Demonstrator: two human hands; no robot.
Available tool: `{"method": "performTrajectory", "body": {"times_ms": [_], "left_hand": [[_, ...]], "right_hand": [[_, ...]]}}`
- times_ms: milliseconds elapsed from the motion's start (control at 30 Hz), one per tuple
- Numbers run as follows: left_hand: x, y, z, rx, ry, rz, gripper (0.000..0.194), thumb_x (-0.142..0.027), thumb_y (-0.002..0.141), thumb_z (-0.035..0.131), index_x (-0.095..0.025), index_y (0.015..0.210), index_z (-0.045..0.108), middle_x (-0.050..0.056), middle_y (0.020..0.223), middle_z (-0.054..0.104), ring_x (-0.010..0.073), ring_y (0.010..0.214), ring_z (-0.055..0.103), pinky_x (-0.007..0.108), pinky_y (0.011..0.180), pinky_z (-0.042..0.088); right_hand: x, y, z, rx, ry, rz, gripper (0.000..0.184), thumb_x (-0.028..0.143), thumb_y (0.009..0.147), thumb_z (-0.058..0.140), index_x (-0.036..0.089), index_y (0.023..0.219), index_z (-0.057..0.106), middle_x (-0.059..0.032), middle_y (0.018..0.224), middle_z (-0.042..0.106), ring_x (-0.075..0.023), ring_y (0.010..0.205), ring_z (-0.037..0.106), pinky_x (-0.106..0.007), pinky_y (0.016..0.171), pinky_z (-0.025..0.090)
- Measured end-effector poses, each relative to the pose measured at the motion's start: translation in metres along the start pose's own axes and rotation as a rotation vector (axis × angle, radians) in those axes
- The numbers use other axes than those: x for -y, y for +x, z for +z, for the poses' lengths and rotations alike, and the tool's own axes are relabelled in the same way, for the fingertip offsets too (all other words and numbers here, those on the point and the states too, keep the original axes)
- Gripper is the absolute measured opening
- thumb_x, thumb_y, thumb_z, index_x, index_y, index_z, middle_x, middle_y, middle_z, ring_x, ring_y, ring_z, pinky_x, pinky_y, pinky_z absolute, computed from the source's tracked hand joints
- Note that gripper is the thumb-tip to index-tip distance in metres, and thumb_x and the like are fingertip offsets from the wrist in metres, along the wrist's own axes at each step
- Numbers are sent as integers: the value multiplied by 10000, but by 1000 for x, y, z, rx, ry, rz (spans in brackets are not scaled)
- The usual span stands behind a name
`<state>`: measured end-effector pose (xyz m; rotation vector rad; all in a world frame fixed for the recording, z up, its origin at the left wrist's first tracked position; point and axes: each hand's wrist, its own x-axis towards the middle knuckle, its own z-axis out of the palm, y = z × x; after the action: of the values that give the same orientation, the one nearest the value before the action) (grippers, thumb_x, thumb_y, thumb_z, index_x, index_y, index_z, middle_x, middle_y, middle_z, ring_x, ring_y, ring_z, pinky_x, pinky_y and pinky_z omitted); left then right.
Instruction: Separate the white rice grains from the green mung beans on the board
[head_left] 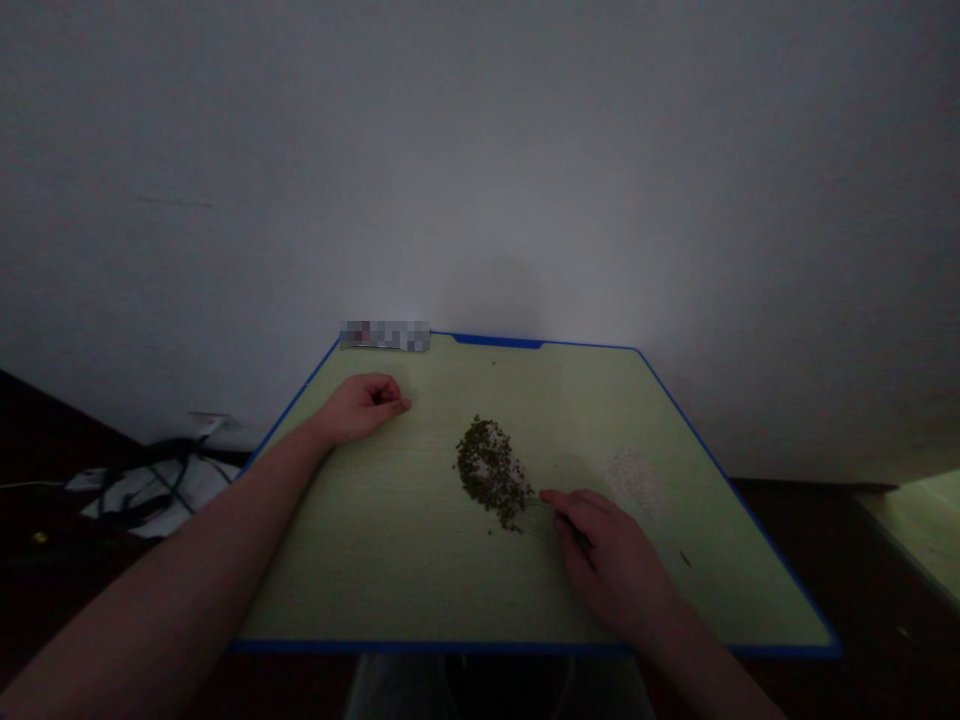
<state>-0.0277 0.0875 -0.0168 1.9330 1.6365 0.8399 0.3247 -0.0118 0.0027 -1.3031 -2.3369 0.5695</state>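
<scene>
A mixed pile of small dark green beans point(474, 470) and pale grains point(491, 437) lies near the middle of the table. At its right edge my right hand point(611, 550) is closed around a thin pair of tweezers point(541, 506), pointed at the pile. Their tips are too faint to tell whether they grip anything. Beyond that hand, to the right, is a separate spread of whitish grains point(634, 475). On the left side my left hand point(367, 408) rests on the table with curled fingers, apart from the pile, and nothing shows in it.
The pale tabletop point(390, 570) has a blue rim and stands against a grey wall point(480, 180). A blurred-out strip point(385, 336) sits at the back left edge. One small dark sliver point(685, 558) lies at the right. Black cables point(176, 470) are on the left beyond the table.
</scene>
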Motion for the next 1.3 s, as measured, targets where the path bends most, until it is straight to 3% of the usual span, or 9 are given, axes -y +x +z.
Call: {"method": "performTrajectory", "body": {"times_ms": [600, 867, 1100, 1300], "left_hand": [[5, 1, 1, -6, 25, 19, 270, -411, 705, 585, -163, 616, 530, -38, 547, 451, 88, 512, 407, 215, 480, 317], [3, 1, 1, 7, -14, -13, 241, -382, 694, 592, -159, 622, 535, -35, 547, 462, 90, 512, 418, 216, 482, 329], [6, 3, 0, 12, 12, 12, 256, -401, 708, 586, -161, 630, 541, -31, 556, 474, 96, 522, 428, 226, 496, 330], [5, 3, 1, 19, 1, 12, 272, -416, 708, 586, -163, 623, 530, -38, 549, 452, 94, 516, 410, 226, 488, 318]], "right_hand": [[7, -3, -3, 105, 113, -26, 376, 80, 828, 411, 190, 1145, 580, -67, 929, 629, -171, 875, 575, -321, 792, 467], [-2, -17, -5, 64, 81, 27, 306, 153, 871, 391, 175, 1110, 581, -93, 968, 630, -189, 890, 584, -353, 791, 483], [5, -17, 0, 68, 70, 12, 333, 136, 856, 402, 172, 1138, 576, -89, 949, 628, -188, 882, 588, -349, 797, 485], [8, -18, 5, -1, 23, 46, 335, 145, 861, 389, 158, 1140, 576, -98, 936, 634, -193, 861, 598, -351, 788, 494]]}}
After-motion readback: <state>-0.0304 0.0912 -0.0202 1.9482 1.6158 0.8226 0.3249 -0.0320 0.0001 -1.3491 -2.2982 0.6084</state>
